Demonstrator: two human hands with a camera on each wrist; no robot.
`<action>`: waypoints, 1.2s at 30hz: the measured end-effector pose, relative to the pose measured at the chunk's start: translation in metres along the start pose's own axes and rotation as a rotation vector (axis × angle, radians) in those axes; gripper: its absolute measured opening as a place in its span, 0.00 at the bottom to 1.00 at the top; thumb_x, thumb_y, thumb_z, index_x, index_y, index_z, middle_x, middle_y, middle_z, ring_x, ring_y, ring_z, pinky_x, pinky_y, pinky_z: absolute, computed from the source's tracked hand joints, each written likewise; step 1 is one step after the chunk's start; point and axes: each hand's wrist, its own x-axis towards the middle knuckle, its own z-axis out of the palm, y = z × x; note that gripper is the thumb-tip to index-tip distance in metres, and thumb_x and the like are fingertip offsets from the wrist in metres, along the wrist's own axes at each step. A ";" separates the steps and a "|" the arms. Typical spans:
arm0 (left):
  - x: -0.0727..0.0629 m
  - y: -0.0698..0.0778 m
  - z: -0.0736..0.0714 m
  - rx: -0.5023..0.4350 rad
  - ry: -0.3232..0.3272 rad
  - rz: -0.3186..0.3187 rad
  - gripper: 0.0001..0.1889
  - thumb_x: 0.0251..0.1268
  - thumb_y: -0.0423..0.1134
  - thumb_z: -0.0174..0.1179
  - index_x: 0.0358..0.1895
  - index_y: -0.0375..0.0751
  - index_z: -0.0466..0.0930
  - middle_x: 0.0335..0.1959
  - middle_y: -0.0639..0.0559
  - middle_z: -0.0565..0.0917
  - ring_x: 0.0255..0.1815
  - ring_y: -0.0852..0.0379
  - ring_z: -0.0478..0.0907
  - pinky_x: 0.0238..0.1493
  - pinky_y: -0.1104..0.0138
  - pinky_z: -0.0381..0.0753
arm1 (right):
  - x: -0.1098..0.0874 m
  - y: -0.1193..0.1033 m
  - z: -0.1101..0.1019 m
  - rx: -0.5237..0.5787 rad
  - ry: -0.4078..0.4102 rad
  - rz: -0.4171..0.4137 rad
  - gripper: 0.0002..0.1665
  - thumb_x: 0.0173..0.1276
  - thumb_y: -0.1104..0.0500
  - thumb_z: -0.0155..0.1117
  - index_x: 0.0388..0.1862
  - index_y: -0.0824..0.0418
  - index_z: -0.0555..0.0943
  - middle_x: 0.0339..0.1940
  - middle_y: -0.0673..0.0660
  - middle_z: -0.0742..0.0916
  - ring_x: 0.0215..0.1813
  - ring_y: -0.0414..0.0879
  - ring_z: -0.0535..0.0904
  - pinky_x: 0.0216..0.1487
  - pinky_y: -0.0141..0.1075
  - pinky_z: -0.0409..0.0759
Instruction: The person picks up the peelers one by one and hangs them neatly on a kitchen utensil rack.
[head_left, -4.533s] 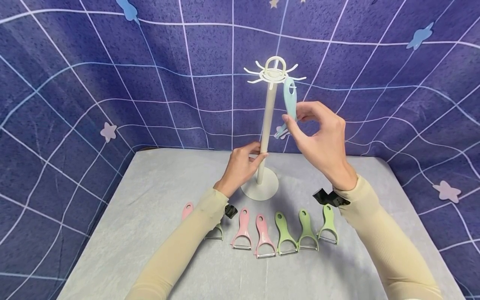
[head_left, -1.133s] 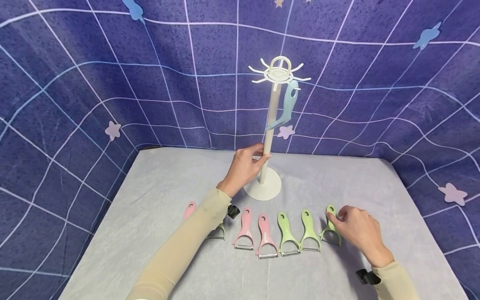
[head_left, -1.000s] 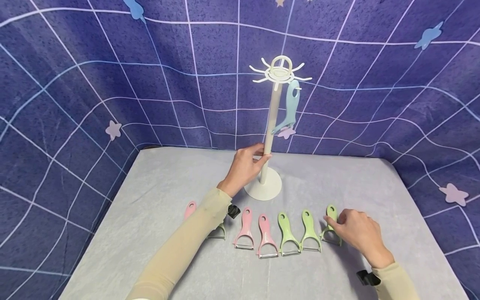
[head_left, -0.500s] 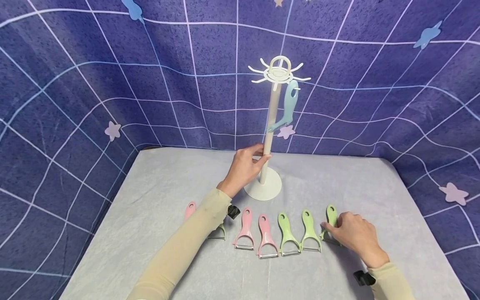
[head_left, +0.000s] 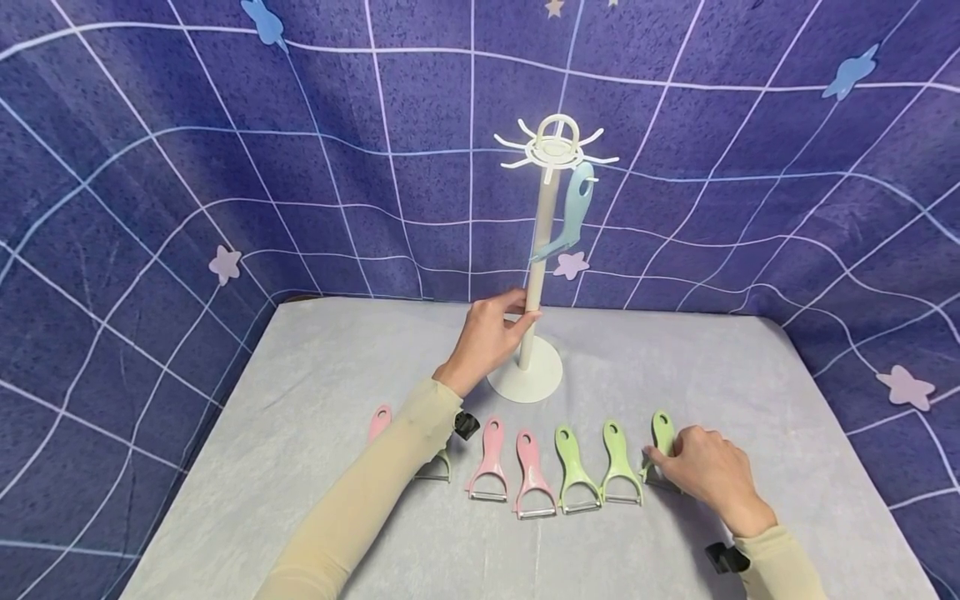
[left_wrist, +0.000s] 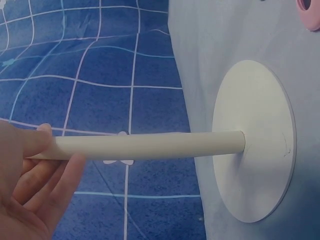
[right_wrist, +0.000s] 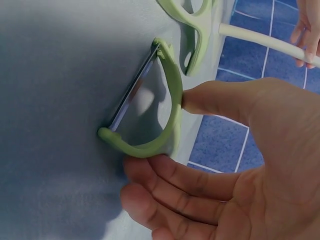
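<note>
My left hand (head_left: pixel 487 337) grips the pole (head_left: pixel 536 267) of a cream hook stand, thumb and fingers on either side of it, as the left wrist view also shows. A light blue Y-shaped peeler (head_left: pixel 579 204) hangs by its handle hole from one of the stand's hooks. My right hand (head_left: pixel 716 475) pinches the rightmost green peeler (head_left: pixel 662 429) low on the table. In the right wrist view, the thumb (right_wrist: pixel 215 100) meets one side of that peeler's frame (right_wrist: pixel 172 85), with fingertips at the other side.
Two green peelers (head_left: pixel 616 454) and two pink peelers (head_left: pixel 491 458) lie in a row before the stand's round base (head_left: pixel 525 383). Another pink peeler (head_left: pixel 381 419) and a green-framed one (head_left: pixel 442 467) are partly hidden by the left sleeve. A purple gridded curtain (head_left: pixel 337 167) surrounds the table.
My right hand let go of the light blue peeler, now hanging on the hook, came down to the rightmost green peeler and closed in on it. My left hand stayed on the pole.
</note>
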 end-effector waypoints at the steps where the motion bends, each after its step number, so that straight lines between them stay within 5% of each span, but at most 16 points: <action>1: 0.000 0.000 0.000 -0.001 0.000 -0.001 0.10 0.75 0.38 0.70 0.52 0.37 0.88 0.47 0.43 0.92 0.48 0.49 0.92 0.45 0.72 0.92 | 0.000 0.000 0.000 -0.001 -0.003 0.004 0.32 0.67 0.38 0.73 0.13 0.50 0.69 0.16 0.50 0.74 0.21 0.47 0.69 0.18 0.41 0.64; 36: 0.000 -0.002 0.002 -0.009 0.004 0.001 0.10 0.74 0.37 0.70 0.52 0.37 0.88 0.47 0.42 0.92 0.49 0.48 0.91 0.44 0.72 0.91 | 0.000 -0.004 -0.008 0.013 0.016 -0.023 0.20 0.66 0.47 0.73 0.22 0.54 0.76 0.21 0.55 0.80 0.25 0.51 0.74 0.21 0.44 0.69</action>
